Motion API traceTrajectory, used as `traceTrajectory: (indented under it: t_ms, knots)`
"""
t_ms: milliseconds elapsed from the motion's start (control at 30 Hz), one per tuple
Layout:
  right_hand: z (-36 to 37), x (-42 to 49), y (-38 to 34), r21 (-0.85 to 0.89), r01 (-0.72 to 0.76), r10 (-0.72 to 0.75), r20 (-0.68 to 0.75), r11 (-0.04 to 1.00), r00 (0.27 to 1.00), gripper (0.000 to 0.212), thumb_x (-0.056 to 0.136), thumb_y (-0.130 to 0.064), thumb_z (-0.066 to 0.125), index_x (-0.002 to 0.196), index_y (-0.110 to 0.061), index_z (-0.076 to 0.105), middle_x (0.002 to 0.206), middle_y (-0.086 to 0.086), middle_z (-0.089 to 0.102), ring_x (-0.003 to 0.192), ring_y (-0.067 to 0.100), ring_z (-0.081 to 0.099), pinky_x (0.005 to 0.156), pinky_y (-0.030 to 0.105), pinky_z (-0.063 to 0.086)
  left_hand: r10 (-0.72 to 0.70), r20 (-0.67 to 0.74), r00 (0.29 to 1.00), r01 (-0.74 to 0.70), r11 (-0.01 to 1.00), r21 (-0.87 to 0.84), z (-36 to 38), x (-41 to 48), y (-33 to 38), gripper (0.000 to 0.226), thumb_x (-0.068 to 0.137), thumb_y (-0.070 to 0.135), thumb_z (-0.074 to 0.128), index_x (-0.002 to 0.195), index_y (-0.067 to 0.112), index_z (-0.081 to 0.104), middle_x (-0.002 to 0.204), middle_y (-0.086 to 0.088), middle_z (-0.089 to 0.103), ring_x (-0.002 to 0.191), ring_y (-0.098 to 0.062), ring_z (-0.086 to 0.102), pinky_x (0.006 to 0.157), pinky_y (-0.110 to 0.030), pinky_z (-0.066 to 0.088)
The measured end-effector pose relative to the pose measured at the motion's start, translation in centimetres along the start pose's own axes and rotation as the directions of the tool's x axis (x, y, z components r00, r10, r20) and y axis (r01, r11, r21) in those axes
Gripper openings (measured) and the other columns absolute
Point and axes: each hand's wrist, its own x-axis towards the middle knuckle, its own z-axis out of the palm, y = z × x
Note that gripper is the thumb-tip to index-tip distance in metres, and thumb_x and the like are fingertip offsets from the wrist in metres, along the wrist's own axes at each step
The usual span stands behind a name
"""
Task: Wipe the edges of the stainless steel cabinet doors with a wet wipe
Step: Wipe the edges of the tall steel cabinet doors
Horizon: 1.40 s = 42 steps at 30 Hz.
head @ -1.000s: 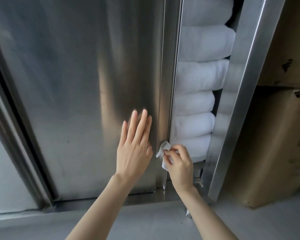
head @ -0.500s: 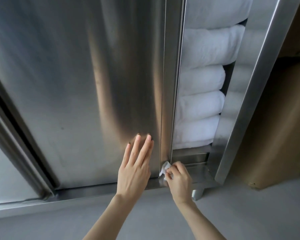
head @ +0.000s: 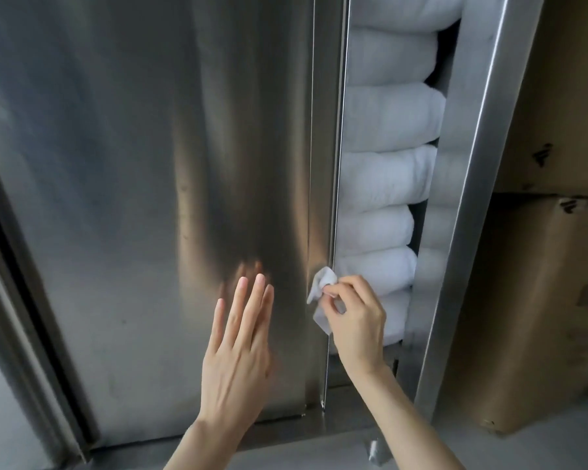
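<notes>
We see the big stainless steel cabinet door [head: 133, 198], which fills the left and middle of the view, brushed metal w/ soft reflections. At the right side stand two brown cardboard boxes [head: 543, 300], one on top of the other, just beside the cabinet. Between door and boxes runs a tilted steel frame post [head: 469, 215]. The gap between door and post is open, and inside we see a stack of folded white towels [head: 384, 178], approx. six of them, one over the other. Along the right side of the door goes the narrow vertical door edge [head: 323, 164].

The left hand [head: 235, 354] is wide open, fingers straight and close together, held flat at the door face in the lower part; its reflection meets the fingertips. The right hand [head: 357, 327] is curled and pinches the wet wipe [head: 321, 290] btw. thumb and index finger. The wipe, small and crumpled, is pressed on the door edge, low down, at the level of the second-lowest towel. Below is a grey floor [head: 523, 452].
</notes>
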Motion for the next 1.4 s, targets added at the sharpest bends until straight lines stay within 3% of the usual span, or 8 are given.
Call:
traceTrajectory:
  t_ms: [267, 433, 567, 767, 967, 1133, 1233, 1400]
  knots:
    - [-1.4, 9.0, -1.6, 0.001, 0.171, -0.17, -0.086, 0.985, 0.982, 0.017, 0.067, 0.012, 0.07, 0.071, -0.003, 0.064, 0.073, 0.004, 0.06, 0.065, 0.018, 0.058, 0.064, 0.02, 0.047, 0.095, -0.121, 0.988, -0.091, 0.995, 0.037, -5.1, 9.3, -0.3, 0.073, 0.074, 0.015, 0.058, 0.143, 0.0, 0.041, 0.156, -0.012, 0.03, 0.146, -0.027, 0.018, 0.114, -0.048, 0.02]
    - [-2.3, 17.2, -3.7, 0.053, 0.186, -0.173, -0.198, 0.981, 0.965, 0.017, 0.071, 0.012, 0.069, 0.078, -0.003, 0.069, 0.079, 0.008, 0.061, 0.065, 0.02, 0.06, 0.058, 0.024, 0.049, 0.127, -0.119, 0.985, -0.121, 0.991, 0.055, -7.1, 14.0, -1.4, 0.09, 0.068, 0.029, 0.081, 0.144, 0.003, 0.041, 0.157, -0.009, 0.029, 0.146, -0.027, 0.021, 0.113, -0.051, 0.024]
    - [-3.2, 24.3, -5.7, 0.085, 0.19, -0.162, -0.268, 0.978, 0.95, 0.016, 0.068, 0.012, 0.07, 0.077, -0.001, 0.071, 0.074, 0.011, 0.061, 0.058, 0.023, 0.058, 0.05, 0.031, 0.048, 0.179, -0.146, 0.973, -0.164, 0.98, 0.113, -7.3, 14.5, -1.7, 0.083, 0.072, 0.036, 0.07, 0.144, 0.005, 0.041, 0.156, -0.007, 0.029, 0.145, -0.025, 0.022, 0.112, -0.05, 0.024]
    - [-4.7, 33.1, -8.6, 0.058, 0.176, -0.151, -0.294, 0.983, 0.944, 0.011, 0.071, 0.01, 0.066, 0.074, 0.001, 0.071, 0.076, 0.015, 0.06, 0.061, 0.027, 0.057, 0.051, 0.03, 0.043, 0.203, -0.11, 0.973, -0.182, 0.968, 0.173, -6.5, 14.9, -1.5, 0.106, 0.046, 0.043, 0.092, 0.136, 0.006, 0.051, 0.149, -0.007, 0.041, 0.143, -0.027, 0.022, 0.112, -0.048, 0.019]
    - [-6.3, 40.0, -10.0, 0.055, 0.128, -0.108, -0.276, 0.99, 0.955, 0.018, 0.08, 0.004, 0.056, 0.085, -0.001, 0.072, 0.089, 0.014, 0.061, 0.075, 0.026, 0.057, 0.066, 0.038, 0.046, 0.215, -0.126, 0.968, -0.191, 0.965, 0.182, -6.1, 15.3, -0.5, 0.101, 0.038, 0.042, 0.092, 0.129, 0.009, 0.061, 0.144, -0.004, 0.046, 0.135, -0.025, 0.035, 0.111, -0.045, 0.019]
    - [-6.3, 36.9, -9.1, 0.033, 0.104, -0.092, -0.255, 0.994, 0.963, 0.015, 0.079, 0.004, 0.059, 0.082, -0.002, 0.072, 0.085, 0.012, 0.061, 0.071, 0.023, 0.055, 0.06, 0.026, 0.04, 0.228, -0.251, 0.941, -0.2, 0.971, 0.13, -7.7, 16.3, -0.3, 0.092, 0.055, 0.033, 0.09, 0.135, 0.006, 0.054, 0.15, -0.005, 0.04, 0.141, -0.026, 0.029, 0.109, -0.051, 0.027]
    - [-7.0, 38.5, -9.7, -0.024, 0.115, -0.117, -0.21, 0.993, 0.971, 0.016, 0.083, -0.001, 0.058, 0.087, -0.003, 0.073, 0.092, 0.012, 0.062, 0.078, 0.024, 0.057, 0.066, 0.028, 0.042, 0.202, -0.381, 0.902, -0.173, 0.979, 0.109, -11.0, 20.8, -1.2, 0.079, 0.074, 0.029, 0.078, 0.141, 0.004, 0.046, 0.155, -0.006, 0.032, 0.145, -0.027, 0.025, 0.114, -0.053, 0.024]
    - [-7.4, 43.5, -11.5, -0.093, 0.03, -0.053, -0.259, 0.995, 0.965, 0.02, 0.085, -0.005, 0.053, 0.087, -0.006, 0.073, 0.098, 0.009, 0.062, 0.081, 0.023, 0.058, 0.058, 0.02, 0.024, 0.165, -0.325, 0.931, -0.118, 0.98, 0.161, -16.6, 29.0, -2.6, 0.083, 0.085, 0.048, 0.063, 0.15, 0.008, 0.03, 0.161, -0.004, 0.019, 0.15, -0.026, 0.01, 0.12, -0.053, 0.01]
